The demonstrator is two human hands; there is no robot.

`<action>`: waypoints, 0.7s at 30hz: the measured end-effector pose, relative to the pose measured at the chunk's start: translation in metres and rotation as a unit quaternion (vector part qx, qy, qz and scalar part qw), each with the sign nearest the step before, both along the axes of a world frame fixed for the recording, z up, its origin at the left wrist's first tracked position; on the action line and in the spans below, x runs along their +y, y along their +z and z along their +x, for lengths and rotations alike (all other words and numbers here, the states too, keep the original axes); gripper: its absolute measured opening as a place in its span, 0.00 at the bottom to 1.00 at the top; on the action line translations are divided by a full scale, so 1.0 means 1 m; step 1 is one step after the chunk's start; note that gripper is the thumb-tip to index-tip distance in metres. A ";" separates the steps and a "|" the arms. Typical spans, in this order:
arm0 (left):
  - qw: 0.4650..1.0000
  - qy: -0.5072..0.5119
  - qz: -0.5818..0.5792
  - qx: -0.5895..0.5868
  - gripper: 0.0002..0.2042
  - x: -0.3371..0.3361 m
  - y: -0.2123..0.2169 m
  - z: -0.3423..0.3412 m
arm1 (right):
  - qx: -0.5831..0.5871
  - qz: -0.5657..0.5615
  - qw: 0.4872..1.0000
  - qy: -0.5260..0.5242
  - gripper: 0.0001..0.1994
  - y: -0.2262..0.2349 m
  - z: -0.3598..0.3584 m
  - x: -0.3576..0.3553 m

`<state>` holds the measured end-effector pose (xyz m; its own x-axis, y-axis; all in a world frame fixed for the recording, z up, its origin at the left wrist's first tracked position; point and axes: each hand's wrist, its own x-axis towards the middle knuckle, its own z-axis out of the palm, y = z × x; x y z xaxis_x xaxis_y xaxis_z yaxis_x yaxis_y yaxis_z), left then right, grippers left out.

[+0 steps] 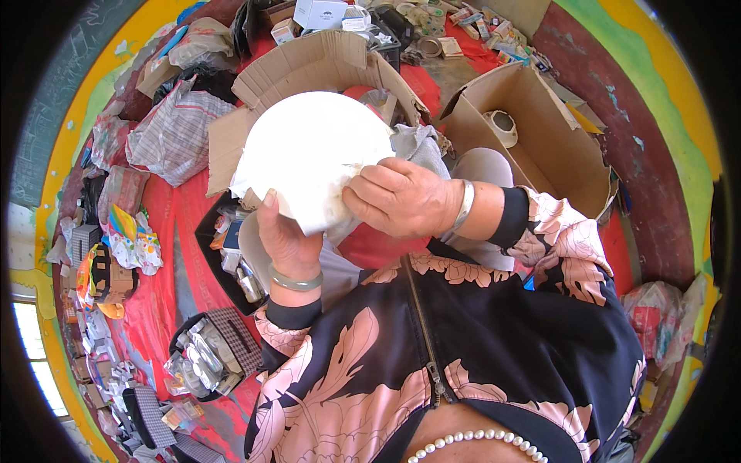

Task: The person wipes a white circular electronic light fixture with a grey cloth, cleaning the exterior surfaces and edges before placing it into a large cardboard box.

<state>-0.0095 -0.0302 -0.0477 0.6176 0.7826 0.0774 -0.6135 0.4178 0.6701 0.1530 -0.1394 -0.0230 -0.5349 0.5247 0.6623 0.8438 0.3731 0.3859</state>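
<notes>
The left hand (287,235) grips the lower edge of a round white plate-shaped disc (312,147), thumb up along its near face and the other fingers hidden behind it, so it is closed on the rim. The right hand (401,197) presses on the disc's lower right part from the front, fingers curled together over a crumpled white cloth or paper (332,204) that lies between palm and disc; whether the fingers pinch the cloth or merely press it flat cannot be told. The disc is held up in the air, tilted toward the person, directly above and between both hands. A green bangle (296,282) sits on the left wrist and a silver bangle (463,204) on the right. Just behind the disc stands an open cardboard box (324,62) with its flaps spread. To the right of the right hand, a little apart, is a second open cardboard box (532,139) with a white round fitting (502,126) inside. To the left of the left hand lie a checked cloth bundle (174,131) and colourful packets (127,235) on a red covering (158,309). Below the left hand, near it, a dark tray (224,243) holds small items, and farther down a checked basket (220,351) holds clear wrapped pieces.
</notes>
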 end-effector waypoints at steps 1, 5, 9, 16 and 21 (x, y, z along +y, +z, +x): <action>0.999 -0.007 -0.031 -0.013 0.33 0.003 -0.003 -0.003 | 0.000 -0.008 1.000 0.011 0.17 0.000 0.005 -0.001; 0.998 0.010 -0.044 -0.036 0.33 0.015 -0.012 -0.008 | 0.085 -0.065 0.993 0.050 0.15 0.006 0.034 -0.009; 0.999 0.013 -0.042 -0.024 0.31 0.019 -0.021 -0.010 | 0.458 -0.056 0.886 -0.050 0.14 0.021 0.041 -0.011; 0.998 -0.055 -0.040 0.012 0.30 -0.006 -0.027 -0.003 | 0.526 0.026 0.838 -0.146 0.13 -0.010 0.039 0.023; 0.997 -0.065 0.022 0.021 0.30 -0.014 -0.020 0.002 | 0.461 -0.091 0.872 -0.141 0.22 -0.016 0.022 0.027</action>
